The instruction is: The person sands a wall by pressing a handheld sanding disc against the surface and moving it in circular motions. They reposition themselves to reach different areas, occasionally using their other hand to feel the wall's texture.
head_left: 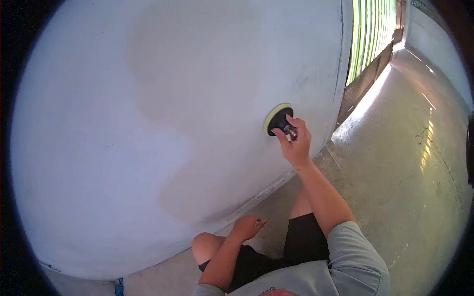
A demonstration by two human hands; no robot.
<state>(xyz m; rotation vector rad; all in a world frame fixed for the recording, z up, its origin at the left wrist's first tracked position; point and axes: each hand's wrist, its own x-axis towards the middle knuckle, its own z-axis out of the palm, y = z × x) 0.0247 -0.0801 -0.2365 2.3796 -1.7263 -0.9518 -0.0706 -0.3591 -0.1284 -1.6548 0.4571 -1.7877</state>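
My right hand [297,144] grips a round sanding pad [279,121] with a black back, a yellow foam rim and a metal stub at its centre. The thumb and fingers lie around the stub and over the black back. The pad's yellow side faces the pale wall [237,163] and appears to be against it, low down near the wall's right end. My left hand [248,228] hangs loosely by my left knee with its fingers slightly bent and apart. Nothing shows in it, and the wall's bottom edge is close by.
Darker, damp-looking patches [197,59] spread over the wall. Right of the wall's edge, light comes through a slatted opening [373,37]. A concrete floor [395,163] runs along the wall's foot, with another pale wall [437,44] farther back. Something blue [119,286] lies at the lower left.
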